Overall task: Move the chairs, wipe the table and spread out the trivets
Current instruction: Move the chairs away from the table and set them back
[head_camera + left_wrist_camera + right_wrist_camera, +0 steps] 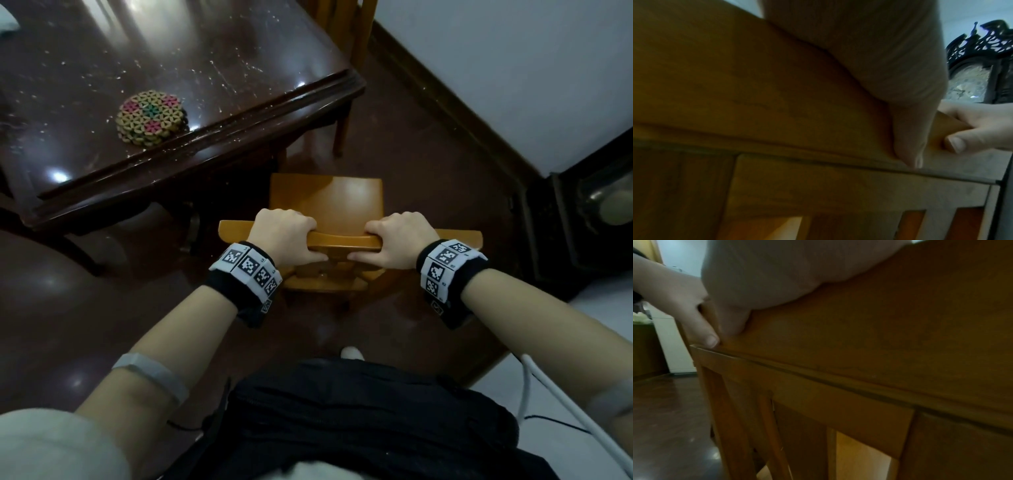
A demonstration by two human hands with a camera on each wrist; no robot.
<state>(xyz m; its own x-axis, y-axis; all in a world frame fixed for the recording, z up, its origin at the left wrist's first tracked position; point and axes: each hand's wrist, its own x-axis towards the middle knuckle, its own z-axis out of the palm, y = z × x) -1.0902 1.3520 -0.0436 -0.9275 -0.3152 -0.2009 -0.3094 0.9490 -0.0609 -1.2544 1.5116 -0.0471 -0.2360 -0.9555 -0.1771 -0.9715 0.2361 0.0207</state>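
A light wooden chair [325, 198] stands on the dark floor just off the corner of the dark wooden table [239, 113]. Both hands grip its top back rail [344, 240]: my left hand [284, 236] on the left part, my right hand [400, 240] on the right, fingers curled over the front, thumbs behind. The left wrist view shows the left thumb [879, 81] on the rail [756, 97] and the right hand [978, 128] beyond. The right wrist view shows the rail [879, 337] and the left hand [674, 296]. A stack of round woven trivets [152, 116] lies near the table's front edge.
A second wooden chair [356, 41] stands at the table's far right side. A dark carved cabinet [582, 219] stands against the white wall on the right. Crumbs dot the tabletop. A white cable [527, 394] hangs at lower right. Dark floor [68, 308] lies to the left.
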